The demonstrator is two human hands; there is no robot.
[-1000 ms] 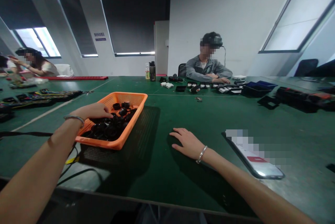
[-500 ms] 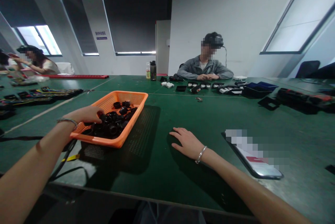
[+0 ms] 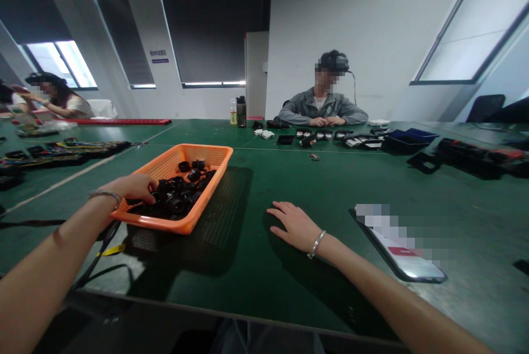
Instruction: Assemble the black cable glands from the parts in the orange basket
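An orange mesh basket (image 3: pixel 215 151) holding several small black round parts (image 3: pixel 177 194) stands on the green table, left of centre. My left hand (image 3: pixel 131 186) reaches over the basket's near left rim. Its fingers curl down among the black parts, and what they hold is hidden. My right hand (image 3: pixel 295 224) lies flat on the table to the right of the basket, fingers spread and holding nothing. Each wrist wears a thin bracelet.
A phone (image 3: pixel 407 257) lies to the right of my right hand. A black mat (image 3: pixel 225 205) sits under the basket and cables (image 3: pixel 105 249) trail at its left. A person in grey (image 3: pixel 324 108) sits opposite behind small parts and trays. Another person (image 3: pixel 58 99) sits far left.
My left hand has drawn back from deeper in the basket towards its near left rim, with the fingers curling down. My right hand has stayed flat in place.
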